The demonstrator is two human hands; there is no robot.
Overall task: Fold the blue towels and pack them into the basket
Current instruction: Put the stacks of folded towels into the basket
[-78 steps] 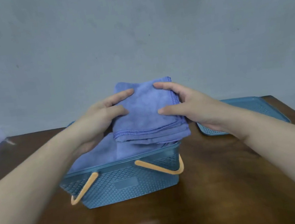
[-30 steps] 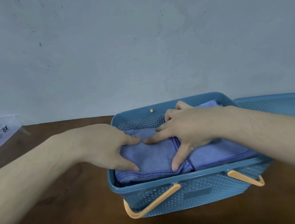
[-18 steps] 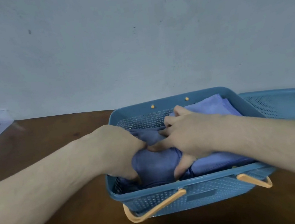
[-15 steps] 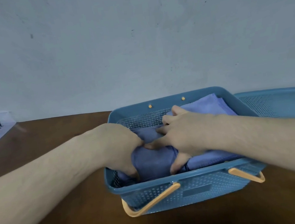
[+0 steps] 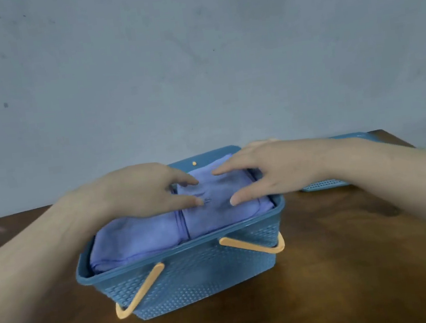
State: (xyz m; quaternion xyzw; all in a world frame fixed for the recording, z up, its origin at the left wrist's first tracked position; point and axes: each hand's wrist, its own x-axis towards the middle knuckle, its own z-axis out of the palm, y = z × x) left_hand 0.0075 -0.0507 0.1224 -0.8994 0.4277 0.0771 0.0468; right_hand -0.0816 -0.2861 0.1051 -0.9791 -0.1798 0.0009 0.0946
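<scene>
Blue plastic basket (image 5: pixel 193 273): perforated walls, standing on the brown wooden surface (image 5: pixel 353 265), turned slightly so its right end lies farther back. Orange handle (image 5: pixel 254 244) folded down against the near wall; a second orange stud (image 5: pixel 194 163) shows on the far rim.

Folded blue towels: two stacks side by side inside the basket, filling it to about rim height. Left towel stack (image 5: pixel 135 238) lies flat, its near edge just behind the front rim. Right towel stack (image 5: pixel 223 208) touches the left one along a dark seam running front to back; small creases show on its top near the fingertips.

Left hand (image 5: pixel 143 190): palm down over the basket's left rear part, fingers extended and slightly spread, thumb tip and index tip at the top of the right towel stack. Grip open, holding nothing. Whether the fingertips press the cloth or sit just above it cannot be told.

Right hand (image 5: pixel 269 173): palm down over the right rear part, fingers straight and spread, thumb tip at the right towel stack, index tip pointing toward the left hand. Grip open, holding nothing. The two hands stand apart, fingertips facing.

Blue perforated tray (image 5: pixel 324 184): on the surface behind the right forearm, mostly hidden.

Grey wall (image 5: pixel 193 56): plain, behind the surface.
</scene>
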